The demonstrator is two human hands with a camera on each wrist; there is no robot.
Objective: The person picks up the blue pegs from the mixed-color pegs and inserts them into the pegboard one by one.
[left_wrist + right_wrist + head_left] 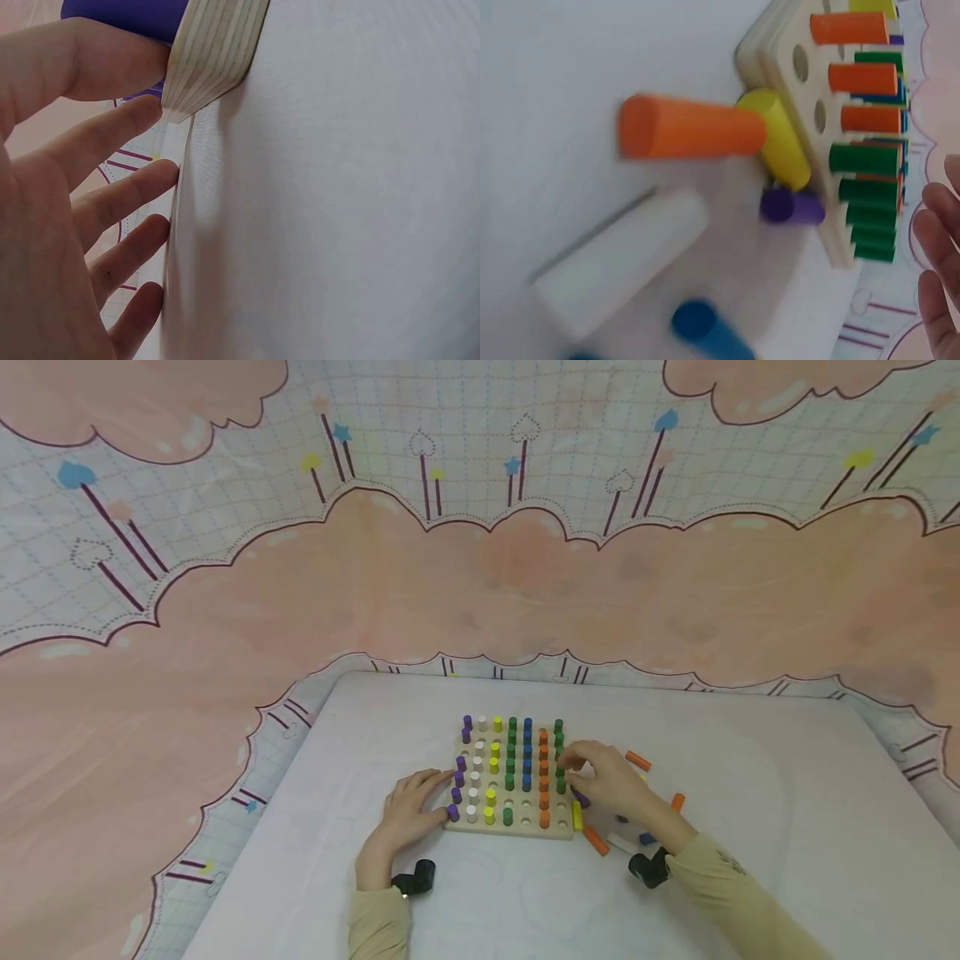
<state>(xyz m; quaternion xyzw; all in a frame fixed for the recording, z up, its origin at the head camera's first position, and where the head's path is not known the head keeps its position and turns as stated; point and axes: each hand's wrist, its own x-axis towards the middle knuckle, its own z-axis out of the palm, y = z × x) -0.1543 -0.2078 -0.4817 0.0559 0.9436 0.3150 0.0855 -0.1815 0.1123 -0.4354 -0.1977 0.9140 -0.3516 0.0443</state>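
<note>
A wooden pegboard (517,830) stands on the white table, with rows of purple, white, yellow, green, blue and orange pegs upright in its holes. At its left edge, my left hand (408,810) rests with fingers spread; the left wrist view has the thumb and index fingertip right at the board's side, by a purple peg (127,16). My right hand (603,777) is over the right edge, thumb and index finger bent close by the column of green pegs (559,739). Its visible fingers (939,232) are apart from the pegs in the right wrist view, with nothing between them.
Loose pegs lie right of the board: an orange peg (694,129), a yellow peg (776,139) against the board's side, a purple peg (793,206), a white peg (622,259) and a blue peg (711,330). Another orange peg (638,760) lies beyond the right hand.
</note>
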